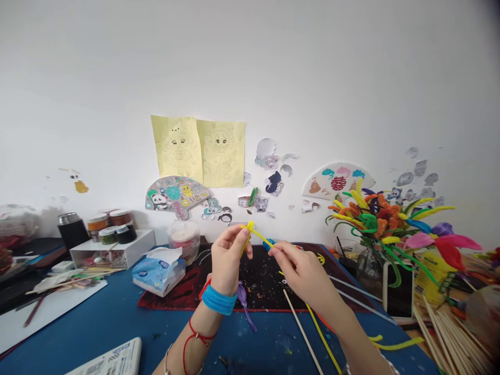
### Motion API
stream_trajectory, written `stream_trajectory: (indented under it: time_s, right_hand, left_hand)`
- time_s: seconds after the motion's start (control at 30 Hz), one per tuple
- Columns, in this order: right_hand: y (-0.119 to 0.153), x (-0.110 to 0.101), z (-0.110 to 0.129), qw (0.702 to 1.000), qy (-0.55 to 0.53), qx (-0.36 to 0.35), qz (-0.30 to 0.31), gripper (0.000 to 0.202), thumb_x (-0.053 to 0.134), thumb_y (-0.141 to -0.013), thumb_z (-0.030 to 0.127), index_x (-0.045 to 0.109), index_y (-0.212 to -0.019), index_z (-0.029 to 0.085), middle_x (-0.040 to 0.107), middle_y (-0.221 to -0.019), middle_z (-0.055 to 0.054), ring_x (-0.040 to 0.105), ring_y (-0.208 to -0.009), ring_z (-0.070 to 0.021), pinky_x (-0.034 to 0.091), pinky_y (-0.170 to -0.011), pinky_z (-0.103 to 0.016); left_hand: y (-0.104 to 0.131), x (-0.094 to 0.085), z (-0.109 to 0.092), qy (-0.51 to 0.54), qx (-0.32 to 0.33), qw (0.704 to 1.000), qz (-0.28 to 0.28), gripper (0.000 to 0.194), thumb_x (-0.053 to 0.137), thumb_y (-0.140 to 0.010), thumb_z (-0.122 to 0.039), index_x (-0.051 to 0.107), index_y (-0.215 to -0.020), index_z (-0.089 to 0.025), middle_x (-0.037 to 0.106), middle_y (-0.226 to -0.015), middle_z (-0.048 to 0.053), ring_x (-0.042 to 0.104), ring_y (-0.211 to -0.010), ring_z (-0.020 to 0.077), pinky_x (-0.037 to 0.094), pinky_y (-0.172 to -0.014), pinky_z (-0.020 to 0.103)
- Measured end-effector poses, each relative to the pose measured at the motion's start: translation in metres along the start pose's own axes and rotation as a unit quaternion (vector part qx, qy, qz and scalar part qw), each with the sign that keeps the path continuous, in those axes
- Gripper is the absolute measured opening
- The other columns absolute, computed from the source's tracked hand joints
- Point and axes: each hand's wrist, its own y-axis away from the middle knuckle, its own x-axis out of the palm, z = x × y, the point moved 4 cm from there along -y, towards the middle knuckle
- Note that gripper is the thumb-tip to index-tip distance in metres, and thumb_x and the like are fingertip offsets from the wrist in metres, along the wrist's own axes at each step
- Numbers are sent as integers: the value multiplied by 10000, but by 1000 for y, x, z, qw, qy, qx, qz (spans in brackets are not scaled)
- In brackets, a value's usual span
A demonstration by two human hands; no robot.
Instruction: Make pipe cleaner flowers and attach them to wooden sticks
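While the yellow stem (261,238) is pinched by the left hand (229,255) and farther along by the right hand (296,266), light, even tension is best applied.

Blue desktop (113,320) over there | red-and-black mat (175,298) on top | tissue pack (158,273) at its left | wooden stick (302,331) crossing its front edge

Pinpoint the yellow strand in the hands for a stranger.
Above the dark mat on the blue table, find the left hand and right hand. The yellow strand stretches between them. Other yellow strips lie on the table; this one is held.
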Motion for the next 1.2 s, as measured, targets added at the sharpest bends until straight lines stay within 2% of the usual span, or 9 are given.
stream_trajectory:
  time_s: [0.13,0.3,0.43,0.5,0.63,0.73,1.0,1.2]
  right_hand:
    - [1,-1,2,1000,3,-4,-15,292,327,-910,326,580,-830,204,525,-527,23,454,-435,-111,259,-433,-212]
    - [0,0,2,1000,7,-9,-6,274,324,-911,309,550,-799,202,475,-502,37,418,-420,-104,246,-444,-214]
    - [0,-2,0,1000,10,-2,-13,275,330,-910,308,520,-745,198,475,-513,37,410,-423,-100,248,-450,-217]
    - [0,-3,1,1000,4,-3,-10,270,327,-913,310,528,-768,202,491,-524,36,429,-436,-105,257,-452,-218]
    - [-1,-5,2,1000,-13,-10,13,247,317,-919,304,544,-871,218,573,-612,29,499,-494,-115,280,-453,-215]
    - [0,-3,3,999,-7,-12,30,258,304,-924,296,545,-870,221,609,-674,25,526,-520,-114,290,-464,-215]
    - [0,1,1,1000,0,-12,23,253,304,-926,284,500,-787,206,558,-596,35,496,-491,-107,272,-469,-218]
    - [-1,-4,-3,998,-1,-4,61,259,292,-928,311,528,-860,227,561,-612,32,512,-535,-127,293,-493,-219]
  left_hand:
    - [1,1,5,-11,-7,1000,16,190,652,-717,-288,602,-822,-137,529,-602,-20,462,-463,56,362,-430,182]
    - [8,11,15,-28,-27,998,54,171,660,-706,-290,607,-759,-135,519,-536,-29,455,-441,62,364,-418,182]
    - [16,21,23,-51,-46,994,88,190,651,-713,-296,632,-786,-121,588,-639,11,460,-444,58,376,-408,185]
    - [16,21,23,-53,-39,995,78,194,648,-719,-296,639,-806,-123,587,-630,9,455,-443,57,371,-412,182]
    - [8,12,16,-58,-14,998,33,214,654,-711,-307,649,-823,-125,499,-479,-34,429,-423,56,345,-421,177]
    - [4,6,10,-56,-1,998,10,227,663,-701,-315,650,-826,-126,501,-489,-34,421,-423,50,332,-416,174]
    - [16,19,25,-67,-48,994,69,198,654,-710,-305,643,-781,-121,564,-567,-3,449,-439,64,357,-414,187]
    - [5,6,15,-77,-11,997,24,207,630,-740,-302,651,-849,-128,467,-452,-43,403,-416,55,318,-421,178]
